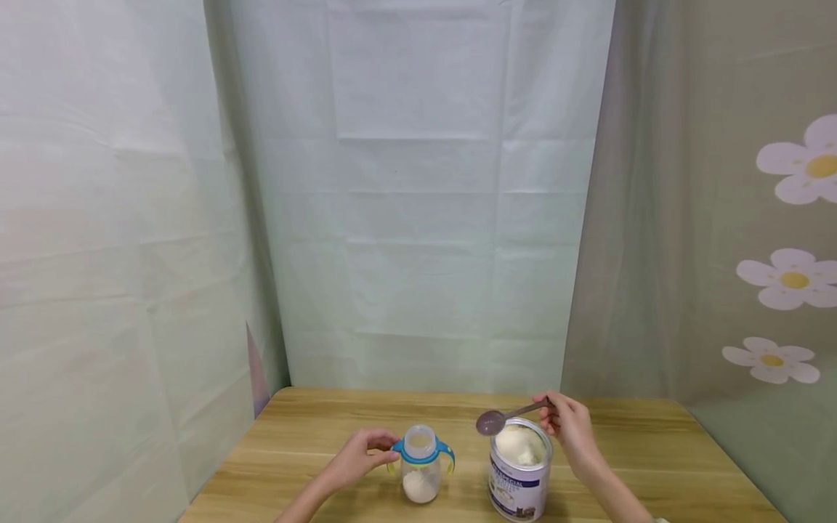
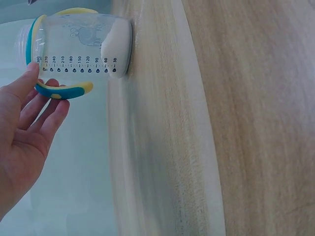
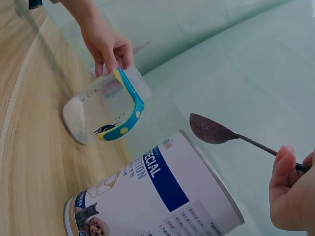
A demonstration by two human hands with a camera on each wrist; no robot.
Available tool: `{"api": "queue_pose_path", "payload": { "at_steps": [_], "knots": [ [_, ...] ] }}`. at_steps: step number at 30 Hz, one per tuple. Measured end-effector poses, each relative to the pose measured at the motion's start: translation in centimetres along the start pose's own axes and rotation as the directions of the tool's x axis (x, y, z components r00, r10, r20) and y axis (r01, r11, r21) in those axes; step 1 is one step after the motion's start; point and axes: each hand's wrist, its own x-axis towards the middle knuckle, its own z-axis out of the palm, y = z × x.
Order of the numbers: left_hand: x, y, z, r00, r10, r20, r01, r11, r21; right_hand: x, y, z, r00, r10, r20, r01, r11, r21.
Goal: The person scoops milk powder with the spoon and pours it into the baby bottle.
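Note:
A clear baby bottle (image 1: 421,476) with a blue and yellow two-handled collar stands uncapped on the table, white powder in its bottom. My left hand (image 1: 362,457) pinches the bottle's left handle (image 2: 64,91) between thumb and fingers. To the right is an open white and blue tin (image 1: 519,483) filled with pale powder (image 1: 519,444). My right hand (image 1: 567,423) grips a dark brown spoon (image 1: 492,422) by the end of its handle. The spoon's bowl is above the tin's left rim, apart from it. Only a thin residue shows in the bowl.
The wood-grain table (image 1: 314,428) carries the bottle and tin side by side with a small gap between them. Pale cloth curtains (image 1: 425,254) enclose the back and sides. White flowers (image 1: 785,280) are printed on the right curtain.

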Motion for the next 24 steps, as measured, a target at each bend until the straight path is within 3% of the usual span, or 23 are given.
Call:
{"api": "queue_pose_path", "payload": {
  "at_steps": [11, 24],
  "knots": [
    [-0.1, -0.2, 0.0, 0.999, 0.052, -0.009, -0.051, 0.998, 0.027, 0.1, 0.2, -1.0, 0.999, -0.04, -0.022, 0.04, 0.999, 0.002],
    [-0.1, -0.1, 0.1, 0.999, 0.041, -0.011, -0.041, 0.999, 0.01, 0.0, 0.2, -1.9, 0.992, -0.103, -0.078, 0.093, 0.988, -0.126]
  ]
}}
